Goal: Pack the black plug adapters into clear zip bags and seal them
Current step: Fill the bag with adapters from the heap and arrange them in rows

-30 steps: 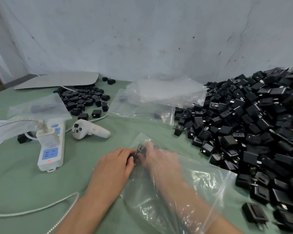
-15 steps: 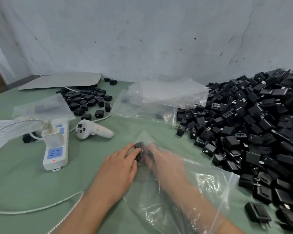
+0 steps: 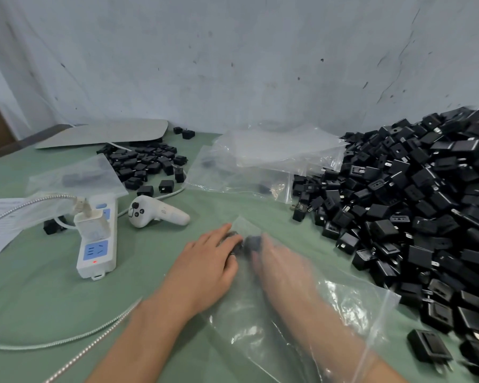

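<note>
Clear plastic film of the clear zip bag (image 3: 343,308) is draped over the right hand (image 3: 284,268), which is sunk deep inside toward the closed far corner. A black adapter (image 3: 252,242) is lodged in that corner, on the green cloth (image 3: 53,294), near but not touching the large pile of black adapters (image 3: 415,205) at the right. The adapter is pinched from outside, through the bag wall, by the curled fingers of the left hand (image 3: 205,269). Whether the right hand's fingers are closed on it or only touching it cannot be told, since they are blurred by the film.

The step in hand is judged to be seating the adapter at the bottom. It is best done with the piece held from outside while the inner hand is drawn straight back, so that the prongs are not snagged and the mouth is left flat for sealing.

No brand can be read: the mark on the white controller (image 3: 155,214) and the print on the sheet of paper (image 3: 0,222) are too small, and only blue socket panels are shown on the power strip (image 3: 97,239).
</note>
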A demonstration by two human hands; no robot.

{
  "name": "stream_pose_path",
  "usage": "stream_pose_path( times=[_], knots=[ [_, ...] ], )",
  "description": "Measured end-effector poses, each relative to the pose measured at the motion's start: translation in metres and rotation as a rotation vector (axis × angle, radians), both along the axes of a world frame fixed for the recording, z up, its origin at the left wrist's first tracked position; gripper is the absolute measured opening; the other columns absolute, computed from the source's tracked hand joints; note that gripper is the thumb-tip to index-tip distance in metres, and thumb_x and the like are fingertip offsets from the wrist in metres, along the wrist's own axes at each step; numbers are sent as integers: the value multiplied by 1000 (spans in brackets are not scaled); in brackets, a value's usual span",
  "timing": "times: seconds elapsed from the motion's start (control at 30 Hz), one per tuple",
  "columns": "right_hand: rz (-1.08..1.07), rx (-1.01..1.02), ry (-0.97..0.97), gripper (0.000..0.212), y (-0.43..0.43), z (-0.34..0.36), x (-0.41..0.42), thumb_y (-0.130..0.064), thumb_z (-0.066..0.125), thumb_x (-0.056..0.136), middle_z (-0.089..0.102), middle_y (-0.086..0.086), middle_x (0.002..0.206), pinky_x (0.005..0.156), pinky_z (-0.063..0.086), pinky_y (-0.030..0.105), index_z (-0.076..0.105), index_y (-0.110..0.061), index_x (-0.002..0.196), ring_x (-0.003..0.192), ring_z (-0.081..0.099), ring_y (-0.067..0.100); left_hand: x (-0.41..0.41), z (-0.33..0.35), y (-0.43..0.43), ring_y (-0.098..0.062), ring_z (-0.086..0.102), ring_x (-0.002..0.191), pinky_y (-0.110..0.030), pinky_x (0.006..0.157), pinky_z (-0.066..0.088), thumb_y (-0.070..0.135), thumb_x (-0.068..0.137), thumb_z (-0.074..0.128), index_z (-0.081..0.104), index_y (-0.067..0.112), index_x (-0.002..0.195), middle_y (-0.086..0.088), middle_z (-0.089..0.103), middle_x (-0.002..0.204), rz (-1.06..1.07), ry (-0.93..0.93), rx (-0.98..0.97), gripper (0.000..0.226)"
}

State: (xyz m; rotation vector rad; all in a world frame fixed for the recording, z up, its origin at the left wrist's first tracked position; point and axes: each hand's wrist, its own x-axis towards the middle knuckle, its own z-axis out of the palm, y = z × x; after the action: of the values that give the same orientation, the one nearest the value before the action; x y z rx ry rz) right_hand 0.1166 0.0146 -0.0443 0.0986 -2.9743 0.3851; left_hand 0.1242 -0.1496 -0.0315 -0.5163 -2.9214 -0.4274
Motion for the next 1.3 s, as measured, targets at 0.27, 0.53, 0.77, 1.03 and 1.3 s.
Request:
stream_pose_path(
  times=[0.27, 0.53, 0.77, 1.03, 1.3],
  knots=[
    [-101, -5, 80, 38, -6, -6, -5, -56, 38, 101, 68, -2, 94, 68, 49, 32, 47, -19, 108, 91, 70, 21, -3, -3, -1, -12, 47, 123, -33, 102, 39, 32, 101, 42, 46, 31, 139, 15, 39, 146, -12, 4, 63, 38],
    [-130, -25, 71, 26, -7, -9, -6, -46, 39, 103, 61, -3, 84, 58, 39, 30, 49, -22, 102, 83, 69, 22, -4, -4, 0, -13, 44, 130, -34, 105, 37, 34, 101, 41, 43, 33, 140, 16, 34, 152, -2, -13, 49, 39],
    [-77, 57, 48, 16, -10, -12, -13, -23, 47, 105, 61, 3, 103, 71, 53, 33, 61, -17, 107, 87, 67, 22, -2, -5, 1, -8, 49, 121, -32, 97, 38, 35, 102, 40, 46, 34, 134, 23, 44, 144, 15, 18, 63, 32],
    [34, -22, -6, 46, 2, 1, 23, -33, 40, 103, 56, -4, 113, 71, 45, 27, 26, -25, 146, 86, 57, 14, 2, -4, -2, -9, 46, 130, -32, 102, 36, 37, 102, 41, 41, 33, 142, 17, 39, 151, 29, 48, 63, 41],
    [395, 6, 20, 47, 9, 14, 35, -31, 39, 106, 26, -7, 162, 120, 27, 31, 36, -24, 152, 146, 32, 13, 2, 0, -1, -13, 51, 119, -35, 99, 39, 33, 100, 45, 40, 31, 143, 13, 54, 136, 69, 6, 119, 44]
  ],
)
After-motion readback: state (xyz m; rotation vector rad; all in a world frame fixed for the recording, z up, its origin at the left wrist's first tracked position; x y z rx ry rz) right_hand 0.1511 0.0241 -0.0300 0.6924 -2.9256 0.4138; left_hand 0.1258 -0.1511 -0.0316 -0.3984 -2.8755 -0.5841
